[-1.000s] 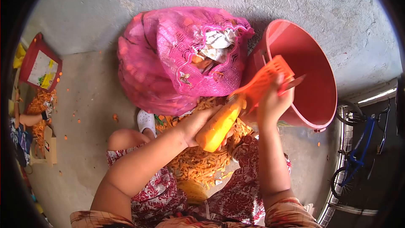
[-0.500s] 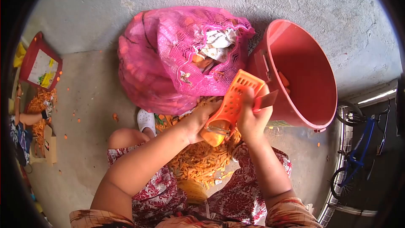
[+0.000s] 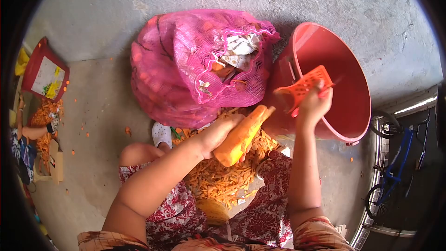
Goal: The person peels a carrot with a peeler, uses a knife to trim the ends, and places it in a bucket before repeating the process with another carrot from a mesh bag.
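Note:
My left hand (image 3: 224,135) is wrapped round a peeled carrot (image 3: 241,139), its thick end toward me and its narrow tip pointing up and right. My right hand (image 3: 316,104) grips an orange plastic peeler (image 3: 309,83) with holes through its body, held up over the near rim of the red bucket (image 3: 297,65) and apart from the carrot. Motion blurs the peeler's edges, and I cannot make out the knife blade. Below my hands a heap of orange peelings (image 3: 218,181) covers the floor between my legs.
A pink mesh sack (image 3: 162,74) full of carrots leans by the wall, its mouth open. At left, another person's arm (image 3: 35,132) is near more peelings, a red container (image 3: 44,72) and a cardboard box (image 3: 55,162). A blue bicycle (image 3: 395,172) stands at right.
My right hand with the peeler has moved up and right, away from the carrot, toward the bucket. The carrot, formerly mostly behind the peeler, now shows whole. A blade seen by my right hand no longer shows.

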`<state>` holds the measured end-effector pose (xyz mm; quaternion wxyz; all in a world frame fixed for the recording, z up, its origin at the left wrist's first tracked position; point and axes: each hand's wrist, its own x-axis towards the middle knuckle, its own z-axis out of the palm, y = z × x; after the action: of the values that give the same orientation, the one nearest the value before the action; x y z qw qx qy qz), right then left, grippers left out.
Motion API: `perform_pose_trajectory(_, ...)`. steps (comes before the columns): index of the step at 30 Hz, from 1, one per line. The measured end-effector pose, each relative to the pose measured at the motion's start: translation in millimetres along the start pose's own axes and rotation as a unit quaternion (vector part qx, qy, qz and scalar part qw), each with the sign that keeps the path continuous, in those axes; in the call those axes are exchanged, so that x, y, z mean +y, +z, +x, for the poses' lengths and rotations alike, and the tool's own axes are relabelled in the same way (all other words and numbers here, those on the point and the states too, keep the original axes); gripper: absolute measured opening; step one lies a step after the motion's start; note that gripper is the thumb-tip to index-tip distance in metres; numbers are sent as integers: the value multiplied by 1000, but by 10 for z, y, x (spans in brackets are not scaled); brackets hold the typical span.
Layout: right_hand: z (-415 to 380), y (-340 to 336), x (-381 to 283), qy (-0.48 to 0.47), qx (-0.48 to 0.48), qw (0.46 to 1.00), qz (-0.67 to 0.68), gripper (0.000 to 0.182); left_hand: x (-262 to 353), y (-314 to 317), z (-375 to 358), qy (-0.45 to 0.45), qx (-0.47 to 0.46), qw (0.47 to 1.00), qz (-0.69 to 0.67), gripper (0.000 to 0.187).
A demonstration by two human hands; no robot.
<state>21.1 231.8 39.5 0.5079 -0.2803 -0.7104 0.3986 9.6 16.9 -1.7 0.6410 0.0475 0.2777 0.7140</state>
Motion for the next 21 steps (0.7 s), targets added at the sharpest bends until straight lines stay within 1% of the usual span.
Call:
perform_pose_trajectory(1, 27, -32, -77, 68, -8, 996, 62, 21, -6, -1, -17, -1, 6, 1000, 25, 43)
perform_pose_trajectory(3, -74, -71, -179, 16, -52, 998, 15, 18, -37, -17, 2, -11, 28, 999, -12, 44)
perform_pose_trajectory(5, -308, -46, -402, -28, -128, 989, 71, 15, -49, -31, 24, -16, 49, 997, -59, 43)
perform_pose_trajectory(8, -602, -106, -602, -3, -262, 958, 113, 13, -20, -60, 33, 31, 43, 998, -44, 42)
perform_pose_trajectory(9, -671, -128, -657, 7, -304, 945, 117, 13, -7, -34, 23, 40, 37, 997, -60, 39)
perform_pose_trajectory(10, -728, -82, -665, -19, -268, 953, 140, 13, 14, 24, 5, 49, 29, 995, -76, 37)
perform_pose_trajectory(11, -758, -109, -630, -41, -287, 952, 100, 14, 37, 80, -8, 59, 20, 994, -92, 36)
perform_pose_trajectory(12, -791, -100, -660, -45, -283, 951, 117, 14, 53, 113, -18, 68, -1, 993, -98, 35)
perform_pose_trajectory(13, -822, -84, -688, -48, -280, 949, 135, 13, 48, 112, -12, 70, 6, 995, -76, 36)
perform_pose_trajectory(15, -819, -83, -660, -72, -268, 957, 83, 13, 31, 100, 7, 71, 20, 997, -33, 36)
perform_pose_trajectory(16, -819, -85, -623, -83, -262, 960, 56, 12, 26, 97, 9, 69, 18, 996, -45, 38)
perform_pose_trajectory(17, -776, -74, -480, -49, -257, 964, 51, 12, 25, 93, 8, 68, 15, 996, -57, 40)
perform_pose_trajectory(18, -678, -43, -394, -61, -219, 973, 48, 12, 28, 88, 5, 67, 13, 995, -69, 43)
perform_pose_trajectory(19, -552, -10, -338, -73, -181, 980, 46, 13, 19, 75, -6, 61, 1, 997, -44, 44)
perform_pose_trajectory(21, -257, 0, -306, 90, -119, 982, 115, 14, -15, 52, -32, 51, -23, 998, 6, 47)
